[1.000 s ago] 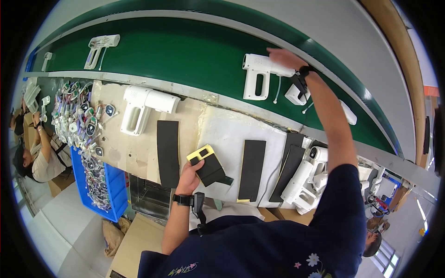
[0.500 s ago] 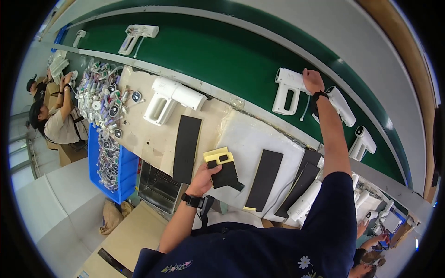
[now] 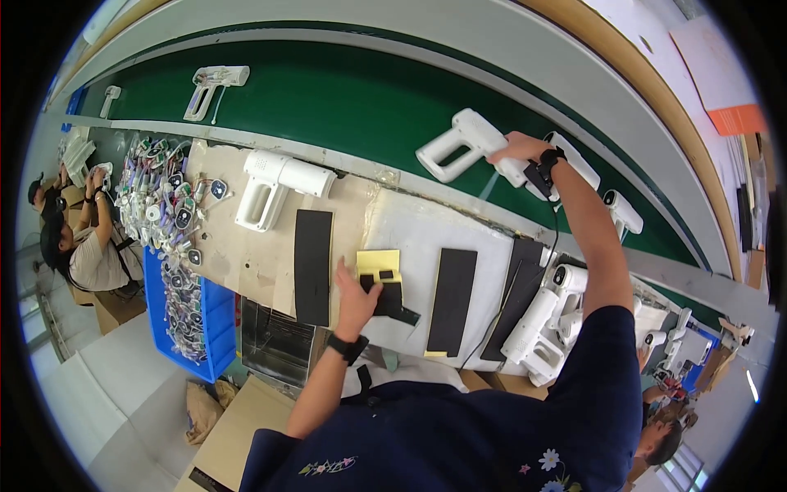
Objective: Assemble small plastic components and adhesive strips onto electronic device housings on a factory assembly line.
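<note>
My right hand point(image 3: 521, 148) grips the barrel end of a white gun-shaped device point(image 3: 478, 127) over the green conveyor belt point(image 3: 328, 98). The device is tilted, its looped handle pointing left. A thin pale tube hangs below it. On the white-covered worktop point(image 3: 414, 234), my left hand point(image 3: 356, 305) has its fingers spread and its thumb at the edge of black foam pieces point(image 3: 388, 300) with yellow backing point(image 3: 377, 261). A black foam strip point(image 3: 313, 266) lies just left of that hand, another strip point(image 3: 452, 299) to the right.
Another white device point(image 3: 283, 180) lies on the worktop's left part, beside a heap of wired parts point(image 3: 156, 193) and a blue bin point(image 3: 217, 328). More white devices point(image 3: 537, 328) sit right of the strips; others point(image 3: 220, 75) rest on the belt. Co-workers point(image 3: 98, 250) are at both sides.
My right hand has shifted the white device leftward and tilted it. My left hand has loosened from the foam pieces, its fingers now spread. The whole view has turned slightly.
</note>
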A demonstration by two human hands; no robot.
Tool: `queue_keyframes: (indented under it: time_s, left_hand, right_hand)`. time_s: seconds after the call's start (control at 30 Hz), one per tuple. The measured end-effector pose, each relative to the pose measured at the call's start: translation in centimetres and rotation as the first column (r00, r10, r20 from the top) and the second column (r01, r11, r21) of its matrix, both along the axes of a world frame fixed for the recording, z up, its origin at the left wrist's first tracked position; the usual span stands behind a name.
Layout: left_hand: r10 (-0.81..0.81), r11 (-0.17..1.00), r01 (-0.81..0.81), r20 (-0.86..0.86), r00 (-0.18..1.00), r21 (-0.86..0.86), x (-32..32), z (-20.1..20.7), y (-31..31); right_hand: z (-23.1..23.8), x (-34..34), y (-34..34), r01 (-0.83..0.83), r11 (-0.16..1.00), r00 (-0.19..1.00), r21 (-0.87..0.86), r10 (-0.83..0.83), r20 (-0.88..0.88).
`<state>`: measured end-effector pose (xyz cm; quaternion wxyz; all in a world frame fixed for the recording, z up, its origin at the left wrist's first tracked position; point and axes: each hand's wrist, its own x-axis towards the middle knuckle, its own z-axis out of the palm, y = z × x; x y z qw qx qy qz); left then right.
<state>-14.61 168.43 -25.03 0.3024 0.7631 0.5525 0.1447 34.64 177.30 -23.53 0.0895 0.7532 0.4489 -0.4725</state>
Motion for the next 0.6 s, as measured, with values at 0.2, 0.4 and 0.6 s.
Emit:
queue_keyframes:
  time_s: [0.2, 0.4, 0.6]
  left_hand:
    - [0.25, 0.736, 0.188, 0.519, 0.818, -0.651, 9.9, 6.6, 2.9]
    - [0.628, 0.451, 0.34, 0.564, 0.537, -0.825, 15.5, 7.7, 3.5]
    - [0.36, 0.806, 0.179, 0.707, 0.608, -0.564, 14.1, 11.7, 2.6]
  right_hand:
    - [0.1, -9.5, -4.5, 0.809, 0.579, 0.388, -0.096, -0.65, -0.654]
    - [4.3, -20.3, -6.8, 0.954, 0.29, 0.23, 0.074, -0.553, -0.801]
    - [9.0, -22.5, -8.7, 0.893, 0.388, -0.153, -0.226, -0.21, -0.966]
